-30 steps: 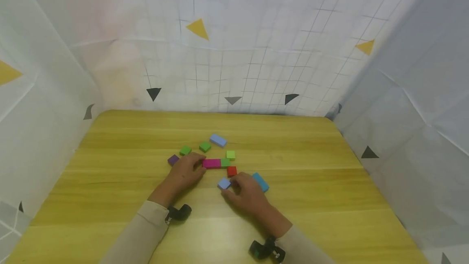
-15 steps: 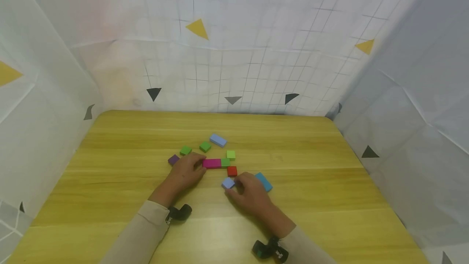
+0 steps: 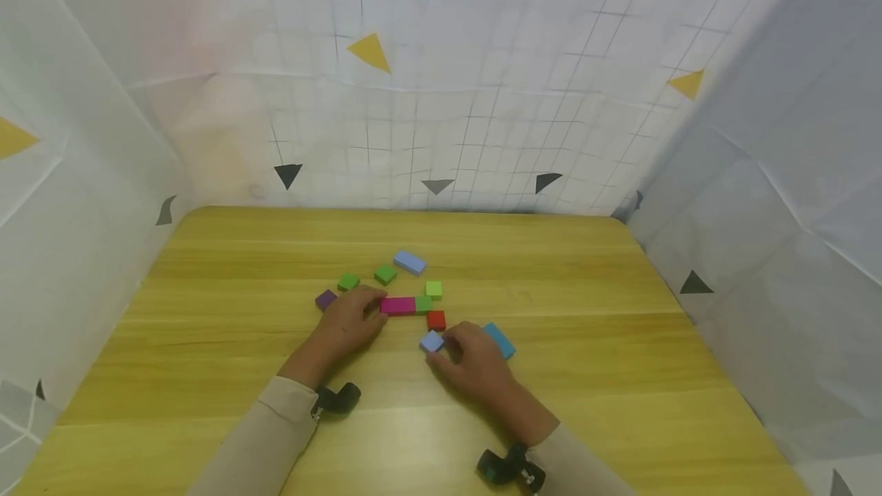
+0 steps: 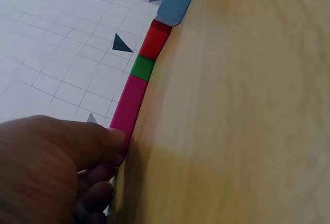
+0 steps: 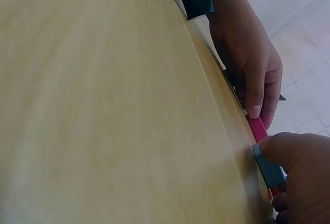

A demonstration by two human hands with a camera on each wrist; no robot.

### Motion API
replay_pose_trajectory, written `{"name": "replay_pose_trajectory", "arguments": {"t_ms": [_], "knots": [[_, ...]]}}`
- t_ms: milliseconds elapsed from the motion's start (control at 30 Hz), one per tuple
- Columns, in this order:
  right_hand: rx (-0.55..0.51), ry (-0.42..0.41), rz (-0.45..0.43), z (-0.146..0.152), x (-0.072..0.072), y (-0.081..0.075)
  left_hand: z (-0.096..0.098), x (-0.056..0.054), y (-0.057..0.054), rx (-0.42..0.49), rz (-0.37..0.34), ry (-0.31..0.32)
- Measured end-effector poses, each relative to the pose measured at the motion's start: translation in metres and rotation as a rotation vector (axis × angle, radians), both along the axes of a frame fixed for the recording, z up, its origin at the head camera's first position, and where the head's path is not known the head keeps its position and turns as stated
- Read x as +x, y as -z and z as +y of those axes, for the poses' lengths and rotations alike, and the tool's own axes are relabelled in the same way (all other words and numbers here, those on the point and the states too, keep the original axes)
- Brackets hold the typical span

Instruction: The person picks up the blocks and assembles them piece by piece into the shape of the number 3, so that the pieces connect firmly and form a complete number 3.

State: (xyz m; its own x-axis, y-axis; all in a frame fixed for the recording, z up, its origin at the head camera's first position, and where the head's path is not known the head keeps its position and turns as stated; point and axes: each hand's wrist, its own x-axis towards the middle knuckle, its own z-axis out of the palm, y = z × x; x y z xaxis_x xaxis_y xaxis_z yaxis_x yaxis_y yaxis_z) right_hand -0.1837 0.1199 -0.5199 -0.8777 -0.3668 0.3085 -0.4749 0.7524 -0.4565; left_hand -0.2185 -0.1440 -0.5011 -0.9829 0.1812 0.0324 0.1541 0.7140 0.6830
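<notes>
My left hand (image 3: 350, 321) pinches the left end of a magenta block (image 3: 398, 306) between thumb and fingers, flat on the table. A green block (image 3: 423, 304) touches the magenta block's right end. Just below the green one lies a red block (image 3: 436, 320). My right hand (image 3: 477, 362) holds a small light blue block (image 3: 432, 341) by its right side, below the red block. In the right wrist view, the thumb presses on this light blue block (image 5: 268, 170). A brighter blue block (image 3: 499, 341) lies beside the right hand's knuckles, partly hidden by them.
Beyond the hands, a lime block (image 3: 433, 290), two green blocks (image 3: 385, 275) and a long light blue block (image 3: 409, 262) lie loose. A purple block (image 3: 326, 299) sits by the left knuckles. White sheeting (image 3: 441, 98) surrounds the wooden table (image 3: 586, 274).
My right hand has slid slightly to the right with the small light blue block. The brighter blue block beside it has shifted right too. My left hand stays on the magenta block.
</notes>
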Motion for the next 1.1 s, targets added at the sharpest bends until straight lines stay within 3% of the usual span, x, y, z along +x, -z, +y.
{"name": "replay_pose_trajectory", "arguments": {"t_ms": [1100], "knots": [[-0.047,-0.004,-0.061,0.0038,-0.0020,-0.0027,0.0003,-0.0021,-0.0006,-0.027,0.007,0.007]]}}
